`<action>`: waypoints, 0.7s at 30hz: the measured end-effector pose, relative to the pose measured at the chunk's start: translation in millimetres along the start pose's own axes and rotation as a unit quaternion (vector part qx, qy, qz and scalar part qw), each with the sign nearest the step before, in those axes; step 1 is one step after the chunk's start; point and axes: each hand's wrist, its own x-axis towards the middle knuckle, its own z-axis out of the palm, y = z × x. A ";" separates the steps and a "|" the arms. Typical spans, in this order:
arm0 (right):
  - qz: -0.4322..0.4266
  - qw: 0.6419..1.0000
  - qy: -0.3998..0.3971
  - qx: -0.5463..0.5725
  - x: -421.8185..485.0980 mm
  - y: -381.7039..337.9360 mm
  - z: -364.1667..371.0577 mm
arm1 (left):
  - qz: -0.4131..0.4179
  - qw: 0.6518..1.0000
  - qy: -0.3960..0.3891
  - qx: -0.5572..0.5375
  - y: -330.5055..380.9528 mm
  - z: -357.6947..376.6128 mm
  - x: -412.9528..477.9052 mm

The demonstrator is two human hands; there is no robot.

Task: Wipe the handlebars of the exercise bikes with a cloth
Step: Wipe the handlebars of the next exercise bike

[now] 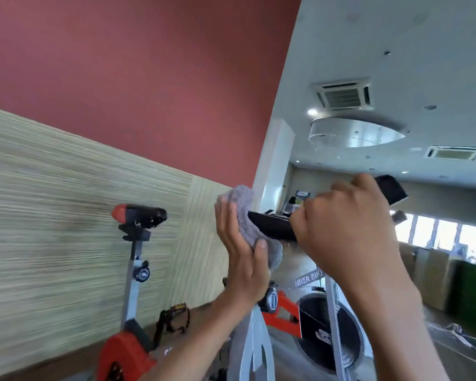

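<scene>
red painted wall [149, 64] over pale striped wood-grain panelling [66, 202] meets a white ceiling with a square air vent [342, 94]; bright windows [445, 235] show far right. head view: the left hand [239, 251] grips a fuzzy grey cloth [241, 207] wrapped round the end of the black padded handlebar [270, 225] of a grey-and-red exercise bike [252, 347]; the right hand [346, 226] is curled round the same bar, just beside it.
</scene>
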 end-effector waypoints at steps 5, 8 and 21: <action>0.016 0.999 0.016 -0.036 -0.1 -0.3 3.8 | -0.149 0.972 0.127 -0.127 43.2 24.9 3.2; 0.031 0.999 0.029 -0.031 -1.6 1.0 7.0 | -0.178 0.959 0.151 -0.160 37.0 21.0 10.4; 0.060 0.996 0.016 -0.058 -2.6 2.1 10.1 | -0.202 0.939 0.027 -0.277 14.1 -28.5 12.1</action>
